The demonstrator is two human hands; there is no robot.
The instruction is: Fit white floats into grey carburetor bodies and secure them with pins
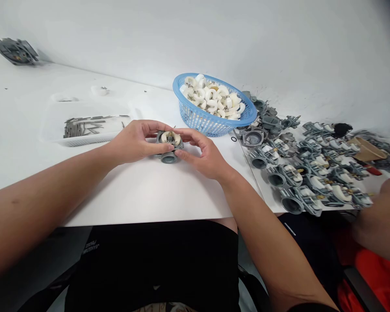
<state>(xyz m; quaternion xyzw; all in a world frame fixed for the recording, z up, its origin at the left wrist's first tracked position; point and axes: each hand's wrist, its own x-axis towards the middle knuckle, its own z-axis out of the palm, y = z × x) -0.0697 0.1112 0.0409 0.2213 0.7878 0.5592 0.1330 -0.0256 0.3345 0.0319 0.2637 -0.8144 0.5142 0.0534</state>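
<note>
Black shorts [156,260] near, left hand [134,141] and right hand [203,152] curl fingers round one metal body [169,159], white piece [164,138] already in, more loose in far basket [201,118].

A smooth, white tabletop [149,199] runs up to the wall, crossed toward the right by a thin, dark seam [256,180]. At the far left stands an irregular grey metal casting [17,51]. Nearer, on the left, sits a shallow, translucent plastic tray [53,123], with a small white plastic piece [99,91] beyond it. A blue openwork plastic basket [198,119] stands at far centre, a thin black ring [234,137] just beside it. Right of the seam, grey metal bodies with round mouths [292,205] crowd together, many bearing white inserts.
</note>
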